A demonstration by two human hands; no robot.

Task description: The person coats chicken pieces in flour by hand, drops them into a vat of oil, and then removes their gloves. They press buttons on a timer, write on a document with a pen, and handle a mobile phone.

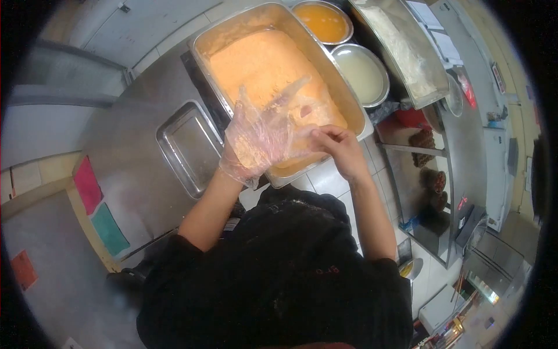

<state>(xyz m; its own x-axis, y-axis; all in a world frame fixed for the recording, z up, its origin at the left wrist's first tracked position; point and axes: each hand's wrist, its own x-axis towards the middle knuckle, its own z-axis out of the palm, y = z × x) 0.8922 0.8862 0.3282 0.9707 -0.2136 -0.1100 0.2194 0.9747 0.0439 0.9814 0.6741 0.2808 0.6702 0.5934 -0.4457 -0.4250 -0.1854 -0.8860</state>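
Observation:
My left hand (pixel 261 136) wears a loose clear plastic glove (pixel 247 157), its fingers spread over the near end of a large steel pan (pixel 200 46) filled with a thick orange mixture (pixel 261 61). My bare right hand (pixel 340 145) pinches the glove's edge near the left fingers, just above the pan's near rim. Both hands hover at the pan's front corner.
A shallow steel tray (pixel 186 145) lies on the steel counter (pixel 133 174) left of the pan. Behind the pan stand a bowl of orange liquid (pixel 322 22), a bowl of pale liquid (pixel 361 72) and a pan of white flour (pixel 401 52). Pink and green cloths (pixel 96 209) hang at left.

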